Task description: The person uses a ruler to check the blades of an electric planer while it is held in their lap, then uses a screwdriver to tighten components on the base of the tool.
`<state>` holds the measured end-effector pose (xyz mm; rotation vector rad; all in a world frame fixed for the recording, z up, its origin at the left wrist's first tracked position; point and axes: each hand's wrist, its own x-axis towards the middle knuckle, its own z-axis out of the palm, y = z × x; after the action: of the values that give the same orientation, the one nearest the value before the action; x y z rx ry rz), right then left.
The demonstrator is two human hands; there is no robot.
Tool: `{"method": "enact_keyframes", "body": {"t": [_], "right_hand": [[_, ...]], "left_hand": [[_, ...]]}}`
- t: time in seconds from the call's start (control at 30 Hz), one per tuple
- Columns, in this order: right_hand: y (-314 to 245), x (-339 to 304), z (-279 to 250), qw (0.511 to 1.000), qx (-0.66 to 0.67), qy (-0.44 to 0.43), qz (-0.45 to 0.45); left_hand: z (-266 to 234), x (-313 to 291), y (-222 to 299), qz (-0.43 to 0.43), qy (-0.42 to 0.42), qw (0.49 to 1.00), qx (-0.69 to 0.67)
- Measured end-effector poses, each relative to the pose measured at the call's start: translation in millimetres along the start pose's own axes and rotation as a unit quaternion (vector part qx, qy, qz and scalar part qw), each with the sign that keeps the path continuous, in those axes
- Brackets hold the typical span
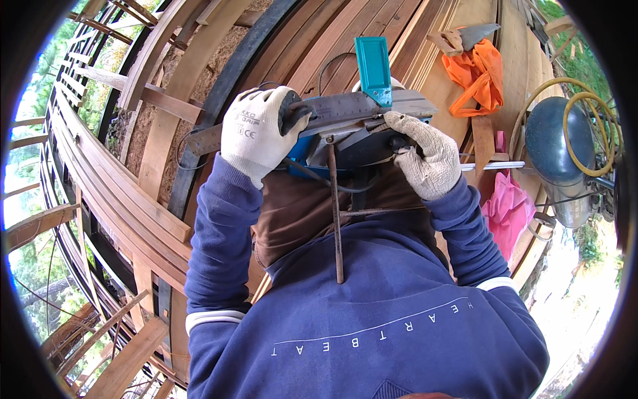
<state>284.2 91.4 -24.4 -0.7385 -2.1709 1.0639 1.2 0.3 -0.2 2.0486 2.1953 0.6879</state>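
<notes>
A power tool with a teal housing (pixel 302 154), black parts and a flat metal plate (pixel 339 110) lies across my lap; its exact kind I cannot make out. My left hand (pixel 258 130), in a whitish work glove, is closed around a black rounded part at the tool's left end. At the other end my right hand (pixel 425 151), gloved too, has fingers bent onto the tool's edge, near a small metal piece. A teal panel (pixel 375 70) stands up from the far side. A thin metal rod (pixel 336 219) points from the tool toward my body.
Long wooden boards (pixel 332 50) run beneath and ahead of me. To the right lie an orange cloth (pixel 475 76), a handsaw (pixel 475 33), a pink cloth (pixel 508 211), and a dark tank (pixel 558 136) with a yellow hose (pixel 573 123). Open wooden framing (pixel 156 126) is at left.
</notes>
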Motion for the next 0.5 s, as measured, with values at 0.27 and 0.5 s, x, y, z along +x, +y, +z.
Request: {"method": "enact_keyframes", "body": {"t": [0.27, 0.5], "right_hand": [[-6, -5, 5, 0.998, -0.02, 0.031, 0.042], [1, -13, 8, 0.998, -0.004, 0.032, 0.055]], "left_hand": [[3, -2, -4, 0.01, 0.018, 1.0, -0.007], [-7, 9, -7, -0.038, 0.036, 0.998, -0.037]]}}
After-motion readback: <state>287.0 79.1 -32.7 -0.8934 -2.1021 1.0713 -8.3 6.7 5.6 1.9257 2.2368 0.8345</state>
